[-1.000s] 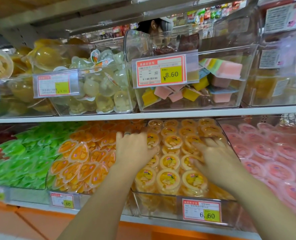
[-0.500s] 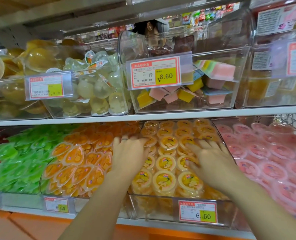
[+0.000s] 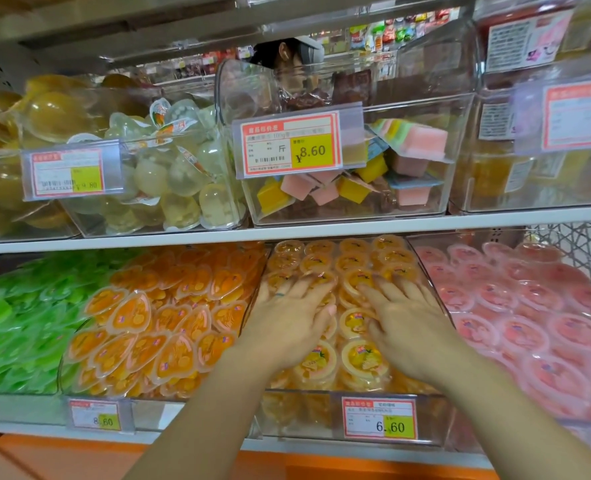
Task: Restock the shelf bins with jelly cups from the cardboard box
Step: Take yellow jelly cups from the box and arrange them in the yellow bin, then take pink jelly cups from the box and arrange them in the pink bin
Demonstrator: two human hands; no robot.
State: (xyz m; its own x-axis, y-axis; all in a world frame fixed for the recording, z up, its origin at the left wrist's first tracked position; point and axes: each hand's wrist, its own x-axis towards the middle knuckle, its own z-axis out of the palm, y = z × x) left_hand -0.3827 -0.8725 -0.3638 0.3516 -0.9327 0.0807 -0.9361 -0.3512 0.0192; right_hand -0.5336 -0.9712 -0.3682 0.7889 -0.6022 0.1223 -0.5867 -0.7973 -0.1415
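- Your left hand (image 3: 288,320) lies flat on the yellow jelly cups (image 3: 365,363). Its fingers are spread wide and hold nothing.
- Your right hand (image 3: 408,327) lies flat on the same cups, just to the right. Its fingers are spread wide too and hold nothing.
- A few cups show between your two hands.
- The yellow jelly cups fill the clear bin (image 3: 297,415) on the lower shelf, in rows from near to far.
- A price tag (image 3: 378,418) reading 6.60 sits on the bin's near wall.
- Left of this bin are orange heart-shaped cups (image 3: 155,327), and farther left, green ones (image 3: 17,323).
- Right of it are pink cups (image 3: 529,323).
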